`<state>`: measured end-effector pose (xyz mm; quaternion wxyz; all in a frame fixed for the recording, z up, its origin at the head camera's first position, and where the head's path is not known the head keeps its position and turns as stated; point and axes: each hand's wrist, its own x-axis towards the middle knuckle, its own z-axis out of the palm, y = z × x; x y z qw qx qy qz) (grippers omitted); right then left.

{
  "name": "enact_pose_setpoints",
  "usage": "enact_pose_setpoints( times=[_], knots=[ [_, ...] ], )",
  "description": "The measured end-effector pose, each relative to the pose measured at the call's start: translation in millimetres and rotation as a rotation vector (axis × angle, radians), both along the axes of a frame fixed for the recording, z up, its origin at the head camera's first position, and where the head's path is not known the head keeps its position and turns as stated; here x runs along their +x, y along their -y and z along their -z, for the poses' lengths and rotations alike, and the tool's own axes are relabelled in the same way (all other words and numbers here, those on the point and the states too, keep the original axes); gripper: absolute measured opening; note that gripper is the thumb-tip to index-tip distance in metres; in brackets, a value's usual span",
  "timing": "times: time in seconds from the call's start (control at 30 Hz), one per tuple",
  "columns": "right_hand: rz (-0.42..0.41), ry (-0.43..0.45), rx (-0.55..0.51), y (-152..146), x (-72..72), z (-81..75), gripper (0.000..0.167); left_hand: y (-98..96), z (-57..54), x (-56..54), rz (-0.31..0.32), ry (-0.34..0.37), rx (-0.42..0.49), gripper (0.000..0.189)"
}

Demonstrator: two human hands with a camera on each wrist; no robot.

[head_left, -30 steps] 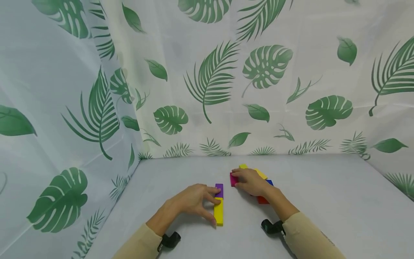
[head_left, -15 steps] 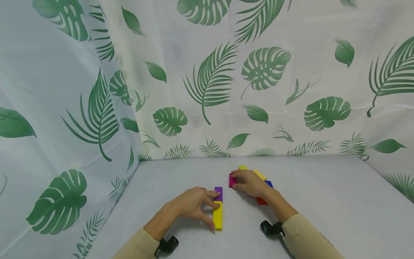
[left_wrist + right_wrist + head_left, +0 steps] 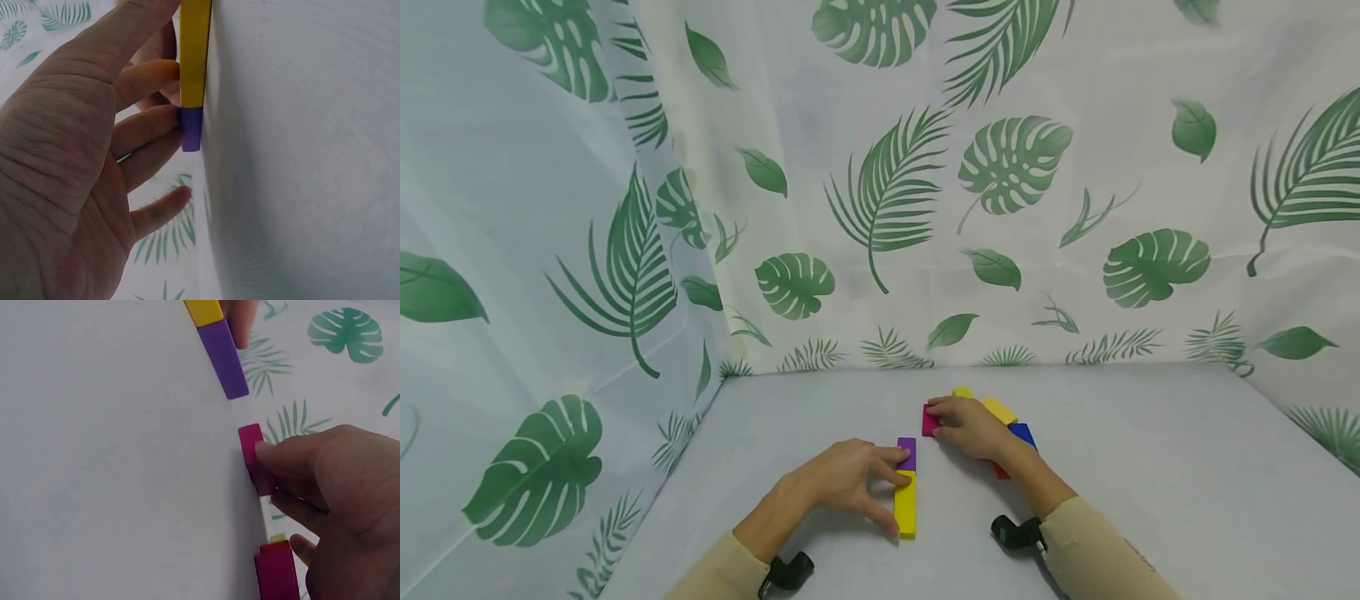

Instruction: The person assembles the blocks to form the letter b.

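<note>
A yellow block and a shorter purple block lie end to end on the table, forming a straight strip. My left hand rests fingertips along them, thumb near the strip's close end and two fingers by the purple part; in the left wrist view its fingers are fairly straight against the blocks. Farther back and to the right, my right hand pinches a magenta block between thumb and fingers. The right wrist view shows this magenta block apart from the purple block.
Beside and partly behind my right hand are yellow blocks, a blue block and a red block. Another magenta block shows below in the right wrist view. A leaf-patterned curtain hangs behind the white table.
My right hand has slid the magenta block a little to the left, toward the purple one. The left hand keeps its hold against the strip, which sits slightly lower in view.
</note>
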<state>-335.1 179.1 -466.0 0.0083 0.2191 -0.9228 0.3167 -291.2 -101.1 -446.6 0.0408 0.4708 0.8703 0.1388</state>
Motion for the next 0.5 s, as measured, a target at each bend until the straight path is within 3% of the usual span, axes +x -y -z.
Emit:
enact_pose_setpoints(
  times=[0.23, 0.5],
  knots=[
    [0.020, -0.006, 0.010, 20, -7.1, -1.4, 0.036, 2.9, 0.0, 2.0, 0.017, -0.043, 0.005, 0.068],
    [0.008, -0.007, -0.050, 27, -11.3, 2.4, 0.037, 1.4, 0.2, 0.6, 0.037, -0.070, -0.008, 0.069]
  ],
)
